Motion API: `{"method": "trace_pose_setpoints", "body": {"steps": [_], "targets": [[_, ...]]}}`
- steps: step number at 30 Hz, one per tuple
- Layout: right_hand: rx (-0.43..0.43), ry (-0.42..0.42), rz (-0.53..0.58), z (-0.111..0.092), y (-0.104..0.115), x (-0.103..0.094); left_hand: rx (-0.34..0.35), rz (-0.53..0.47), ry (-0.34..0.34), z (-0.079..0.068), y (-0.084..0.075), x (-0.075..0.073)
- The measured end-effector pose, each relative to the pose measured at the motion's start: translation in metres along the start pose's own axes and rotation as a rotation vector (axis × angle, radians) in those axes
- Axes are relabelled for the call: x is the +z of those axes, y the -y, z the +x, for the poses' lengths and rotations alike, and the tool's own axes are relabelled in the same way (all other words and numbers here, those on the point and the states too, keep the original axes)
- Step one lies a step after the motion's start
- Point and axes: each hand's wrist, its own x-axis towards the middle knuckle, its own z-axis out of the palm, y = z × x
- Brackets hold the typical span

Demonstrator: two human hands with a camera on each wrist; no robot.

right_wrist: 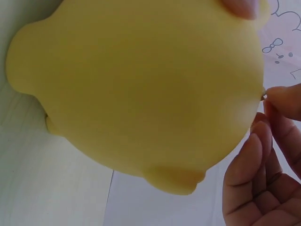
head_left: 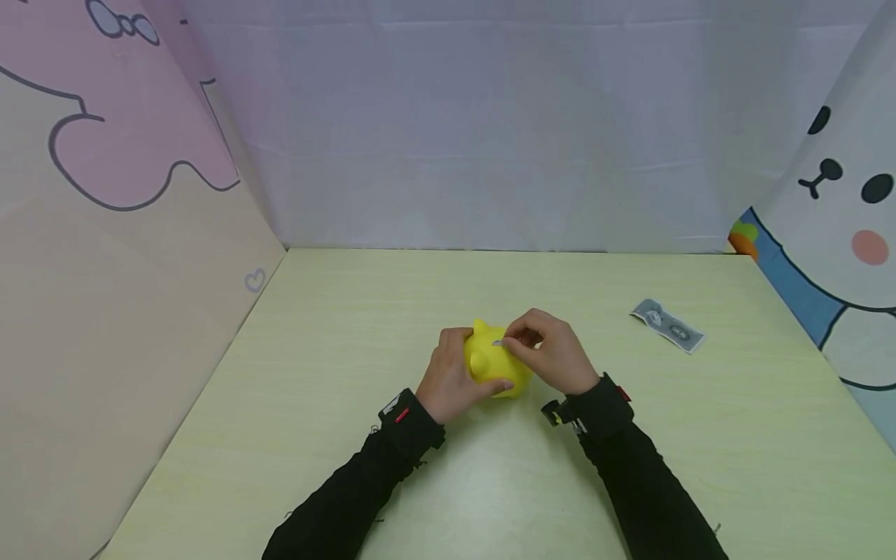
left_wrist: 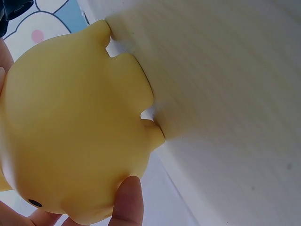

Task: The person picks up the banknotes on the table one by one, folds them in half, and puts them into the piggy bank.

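Note:
A yellow piggy bank point(head_left: 498, 372) stands on its short feet near the middle of the table. My left hand point(head_left: 451, 379) grips it from the left, thumb along the near side and fingers round the far side. At the top of the bank, my right hand point(head_left: 553, 354) pinches a small grey piece point(right_wrist: 263, 95) between thumb and index finger. That piece touches the bank's top; most of it is hidden by the fingertips, so its kind cannot be told. In the left wrist view, the left thumb point(left_wrist: 129, 200) presses the bank's side near its dark eye.
A grey banknote point(head_left: 668, 325), slightly curled, lies on the table point(head_left: 350, 311) to the right of the hands. A white curtain point(head_left: 490, 140) hangs behind the table's back edge. Printed cloths with cartoon figures stand at both sides.

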Motion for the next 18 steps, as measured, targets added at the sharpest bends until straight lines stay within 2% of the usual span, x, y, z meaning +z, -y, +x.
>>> {"method": "trace_pose_setpoints", "body": {"steps": [18], "targets": [[-0.042, -0.021, -0.048, -0.0002, 0.0025, 0.0029, 0.002, 0.013, -0.008, 0.0002, 0.0002, 0.001]]}}
